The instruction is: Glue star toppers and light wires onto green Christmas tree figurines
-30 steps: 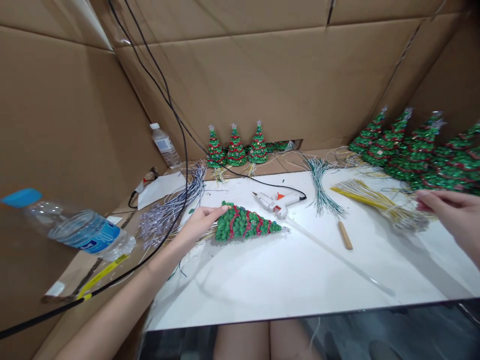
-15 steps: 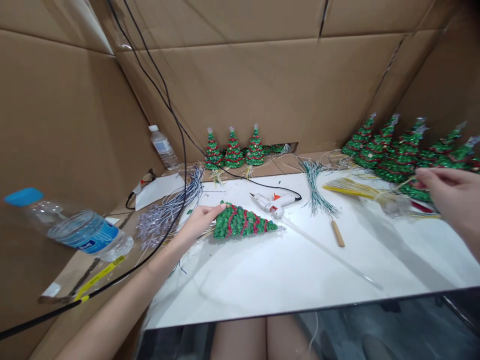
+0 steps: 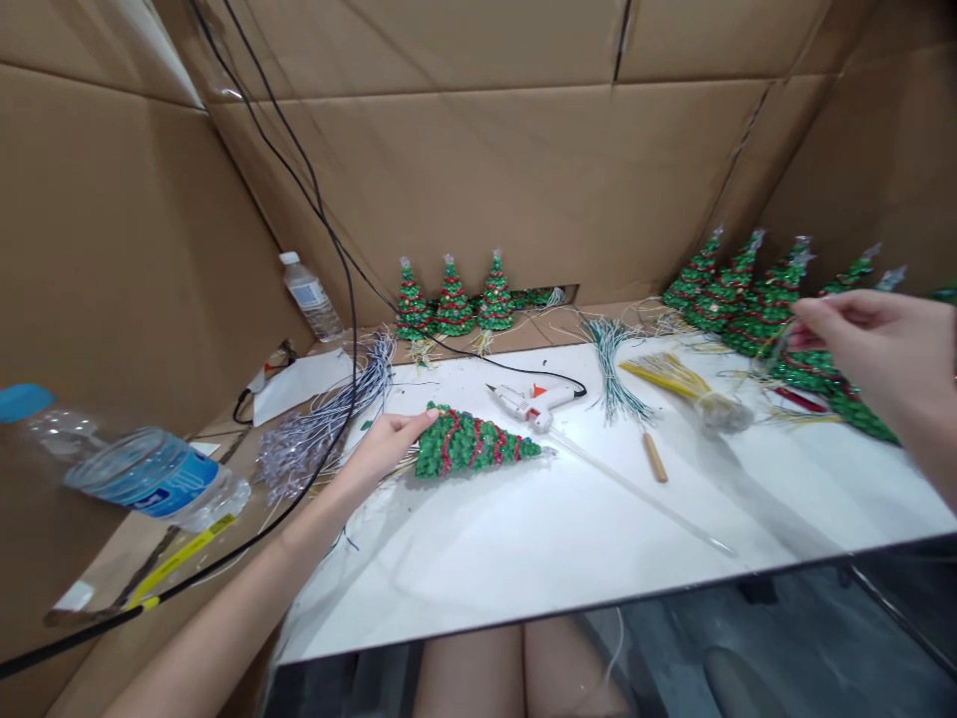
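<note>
One green Christmas tree [image 3: 478,444], ringed with red garlands, lies on its side on the white surface [image 3: 464,568], its tip toward the right. The left hand [image 3: 393,439] grips its wide base in a pinch. Just behind the tip lies a white glue gun [image 3: 527,401], from which a clear stick [image 3: 643,489] extends diagonally toward the near right. The wooden handle [image 3: 655,459] of a tool rests beyond the stick, near a bundle of green and white wires [image 3: 617,374]; a yellow bundle [image 3: 673,384] lies farther right. The right hand [image 3: 871,344], raised above the surface, is closed in a pinch on a thin strand [image 3: 779,347], its detail blurred. Three upright trees [image 3: 454,304] stand near the rear cardboard wall [image 3: 449,179]; a group of trees [image 3: 740,299] occupies the right rear. At left are a purple bundle [image 3: 321,424], a small bottle [image 3: 310,299] and a large blue-capped bottle [image 3: 157,474].
</note>
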{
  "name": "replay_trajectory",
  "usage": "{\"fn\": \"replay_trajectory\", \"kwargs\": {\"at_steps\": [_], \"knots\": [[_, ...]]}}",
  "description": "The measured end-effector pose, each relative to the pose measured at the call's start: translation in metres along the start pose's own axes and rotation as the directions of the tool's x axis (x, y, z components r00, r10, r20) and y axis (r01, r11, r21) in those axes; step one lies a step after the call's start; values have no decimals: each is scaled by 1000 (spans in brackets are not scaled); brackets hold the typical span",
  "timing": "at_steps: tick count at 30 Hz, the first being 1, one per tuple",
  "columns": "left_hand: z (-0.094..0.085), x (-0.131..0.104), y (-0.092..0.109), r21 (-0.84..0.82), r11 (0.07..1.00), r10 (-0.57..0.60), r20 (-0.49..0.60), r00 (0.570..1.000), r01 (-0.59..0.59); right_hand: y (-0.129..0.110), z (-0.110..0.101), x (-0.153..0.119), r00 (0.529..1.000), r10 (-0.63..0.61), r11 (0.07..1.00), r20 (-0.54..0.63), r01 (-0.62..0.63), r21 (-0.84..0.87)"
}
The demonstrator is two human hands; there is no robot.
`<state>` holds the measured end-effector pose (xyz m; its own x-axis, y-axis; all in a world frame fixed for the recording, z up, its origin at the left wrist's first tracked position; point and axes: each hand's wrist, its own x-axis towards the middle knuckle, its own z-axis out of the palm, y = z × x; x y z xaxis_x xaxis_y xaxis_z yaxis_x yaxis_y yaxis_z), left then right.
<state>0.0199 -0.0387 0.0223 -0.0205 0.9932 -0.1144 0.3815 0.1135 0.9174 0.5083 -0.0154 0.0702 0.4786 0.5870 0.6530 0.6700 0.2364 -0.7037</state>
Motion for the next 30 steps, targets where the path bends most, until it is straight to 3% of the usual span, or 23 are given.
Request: {"fn": "replay_trajectory", "kwargs": {"at_steps": [4,6,13,16,19,24,30], "knots": [[0,1,2,7,1000,-4,5,1000,4,-17,-1,-3,999,-38,995,-18,40,90],[0,-1,3,7,1000,1,4,1000,-1,-22,1,-5,998,-32,993,45,26,112],[0,-5,3,4,1000,13,12,1000,-13,-18,12,-9,995,-8,989,100,-7,151],[-1,-4,2,0,1000,12,11,1000,-12,-21,9,-8,998,-13,983,66,0,186],[0,-3,1,-2,1000,12,4,1000,-12,-26,4,-10,995,-5,972,102,-19,233],[0,-5,2,4,1000,26,-6,1000,-26,-29,-4,-17,954,80,946,290,-164,279],[0,-6,3,2,998,66,-19,998,-66,-37,-11,-16,936,181,830,301,-309,464]]}}
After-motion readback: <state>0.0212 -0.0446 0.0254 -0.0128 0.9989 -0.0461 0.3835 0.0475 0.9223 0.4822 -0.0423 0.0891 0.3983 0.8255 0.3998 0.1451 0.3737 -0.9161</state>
